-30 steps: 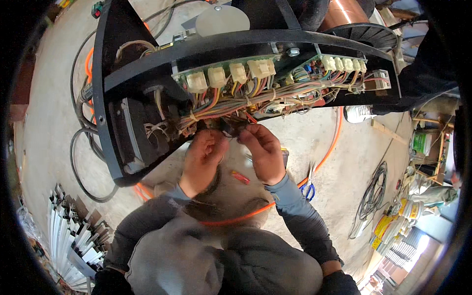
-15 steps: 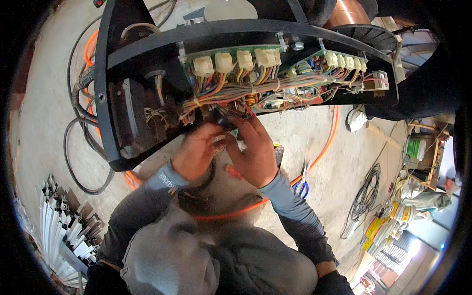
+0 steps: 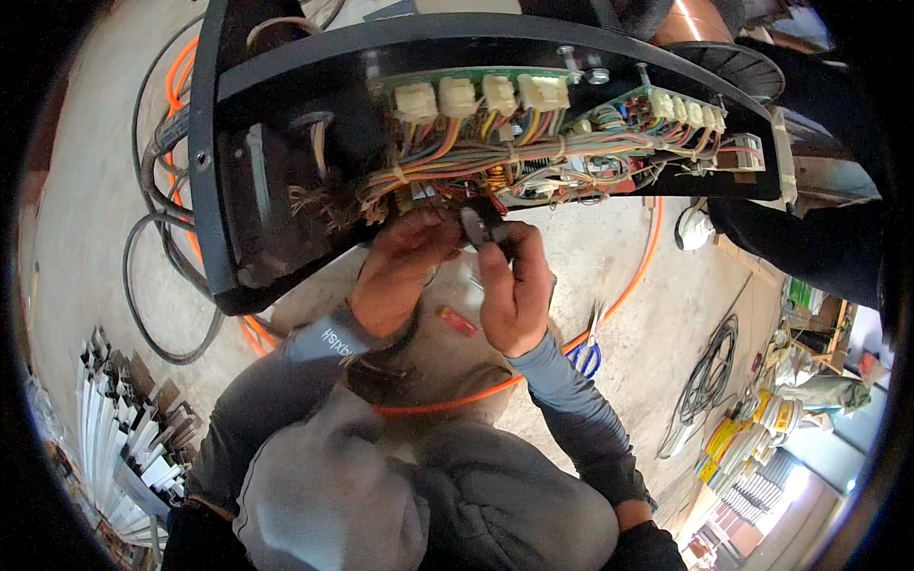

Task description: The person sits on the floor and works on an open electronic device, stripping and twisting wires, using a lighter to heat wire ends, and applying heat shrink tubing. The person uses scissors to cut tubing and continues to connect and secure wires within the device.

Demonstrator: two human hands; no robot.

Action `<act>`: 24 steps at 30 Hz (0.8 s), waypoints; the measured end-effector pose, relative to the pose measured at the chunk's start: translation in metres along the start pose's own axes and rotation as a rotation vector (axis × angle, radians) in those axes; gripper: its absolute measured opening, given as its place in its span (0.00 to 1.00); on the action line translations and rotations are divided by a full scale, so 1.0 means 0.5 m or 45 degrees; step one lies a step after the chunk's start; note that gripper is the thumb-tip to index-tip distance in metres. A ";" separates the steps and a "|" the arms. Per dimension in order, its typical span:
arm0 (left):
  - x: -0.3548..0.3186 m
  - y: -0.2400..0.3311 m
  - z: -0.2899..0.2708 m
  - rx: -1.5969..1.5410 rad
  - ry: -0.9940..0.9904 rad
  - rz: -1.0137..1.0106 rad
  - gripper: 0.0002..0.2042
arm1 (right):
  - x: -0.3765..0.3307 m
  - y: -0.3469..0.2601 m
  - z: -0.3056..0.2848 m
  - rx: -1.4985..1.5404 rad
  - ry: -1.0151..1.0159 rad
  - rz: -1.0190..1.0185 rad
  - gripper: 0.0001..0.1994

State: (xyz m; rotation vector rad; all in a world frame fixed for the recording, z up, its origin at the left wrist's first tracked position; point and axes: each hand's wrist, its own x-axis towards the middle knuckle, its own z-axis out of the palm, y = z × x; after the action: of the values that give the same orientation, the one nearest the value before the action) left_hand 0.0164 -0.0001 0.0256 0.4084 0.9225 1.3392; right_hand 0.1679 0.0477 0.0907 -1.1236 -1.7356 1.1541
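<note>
A small dark round thing (image 3: pixel 475 226) sits between the two hands, just below the machine's open side, blurred in part. The right hand (image 3: pixel 517 295) pinches it between thumb and fingers. The left hand (image 3: pixel 400 266) is curled just beside it, near the wires (image 3: pixel 533 154); whether it grips anything I cannot tell. Above the wires, white plugs (image 3: pixel 459 96) line a green board inside the black frame (image 3: pixel 400 46). Below, a red piece (image 3: pixel 458 321) lies on the floor (image 3: pixel 628 381), and blue-handled scissors (image 3: pixel 586 354) lie just beside an orange hose (image 3: pixel 628 300). A copper-coloured spool (image 3: pixel 690 24) stands behind the frame; another person's shoe (image 3: pixel 693 228) is at right.
</note>
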 end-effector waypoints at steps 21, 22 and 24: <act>-0.024 -0.016 -0.025 -0.292 -0.134 -0.101 0.16 | -0.116 0.017 0.019 -0.116 -0.241 -0.228 0.18; -0.025 -0.018 -0.028 -0.251 -0.098 -0.139 0.17 | -0.110 0.014 0.018 -0.141 -0.220 -0.252 0.17; -0.027 -0.018 -0.027 -0.165 -0.028 -0.216 0.19 | -0.097 0.013 0.014 -0.192 -0.176 -0.296 0.15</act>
State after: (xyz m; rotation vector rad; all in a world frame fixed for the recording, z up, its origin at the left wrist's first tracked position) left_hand 0.0124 -0.0181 0.0152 0.2396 0.8282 1.2288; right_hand 0.1793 0.0018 0.0768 -0.9160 -2.0287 0.9908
